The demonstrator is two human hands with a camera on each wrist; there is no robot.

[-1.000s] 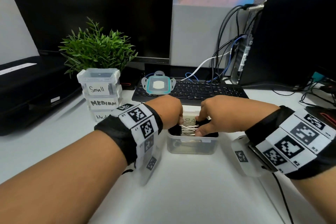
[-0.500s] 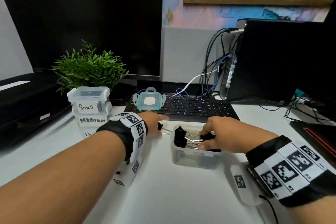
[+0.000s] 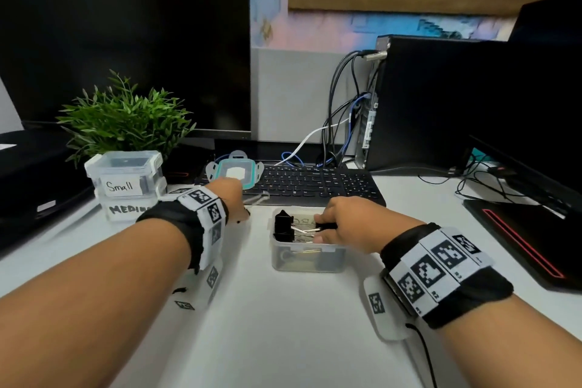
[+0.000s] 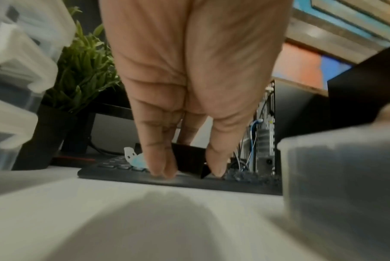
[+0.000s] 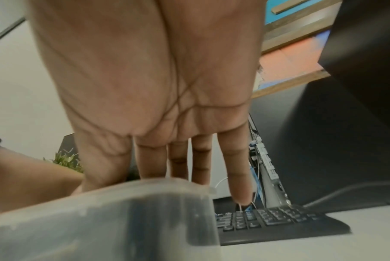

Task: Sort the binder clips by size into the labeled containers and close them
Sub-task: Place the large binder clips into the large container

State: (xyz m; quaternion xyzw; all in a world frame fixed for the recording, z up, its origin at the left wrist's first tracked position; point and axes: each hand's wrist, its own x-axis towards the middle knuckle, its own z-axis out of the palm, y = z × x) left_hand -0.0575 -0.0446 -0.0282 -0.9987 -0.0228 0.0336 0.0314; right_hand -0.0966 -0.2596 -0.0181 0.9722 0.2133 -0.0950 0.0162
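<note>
The left hand (image 4: pixel 185 109) pinches a black binder clip (image 4: pixel 190 161) on the worktop (image 3: pixel 283 324); the right hand (image 3: pixel 349 224) grips clips inside the open container (image 3: pixel 304 257).

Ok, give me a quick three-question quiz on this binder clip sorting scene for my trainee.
1. True or false: the left hand pinches a black binder clip in its fingers.
2. The teal-rimmed lid lies on: A the keyboard; B the plant; C the computer tower.
3. Fill in: the label on the top stacked container reads ____.
Key: 1 true; 2 A; 3 Small.
</note>
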